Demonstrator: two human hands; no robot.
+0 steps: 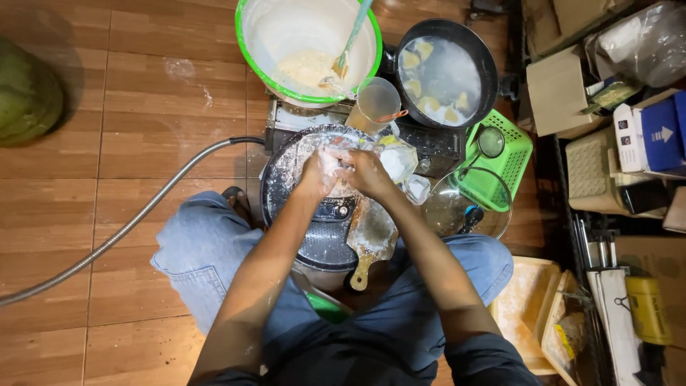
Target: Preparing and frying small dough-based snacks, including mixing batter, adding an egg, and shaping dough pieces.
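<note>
**Folding a dumpling over the floured tray**

Seated on the tiled floor [86, 214], knees apart in blue jeans, with a round dark tray [325, 236] between the legs. Both hands raised together just above the far part of this tray. Left hand [318, 171] closed around a small pale piece of dough [336, 159], fingers dusted white. Right hand [368, 173] pressed against the same piece from the other side, fingertips pinching it. Shape of the piece mostly hidden by the fingers, so hard to tell how far the fold is closed.

Tray surface covered with flour. Small wooden board [371, 236] resting on the near right part of the tray, handle pointing to the body. Just beyond the hands, a clear plastic cup [375, 106] and a crumpled plastic bag [396, 159] with something pale inside.

Further away, a white bowl with green rim [246, 53], only a small heap of yellowish filling left at the bottom, and a spoon [350, 39] standing in it. Beside it on the right, a black pan [489, 68] holding cloudy water with several finished dumplings [423, 51] floating. Glass lid [468, 207] and green basket [511, 161] on the right of the tray. Grey hose [143, 207] lying across the floor on the left.

Judging from this: several pieces already shaped and in the pan, one more in the hands, and little filling remaining in the bowl, so probably the later part of the work.
</note>
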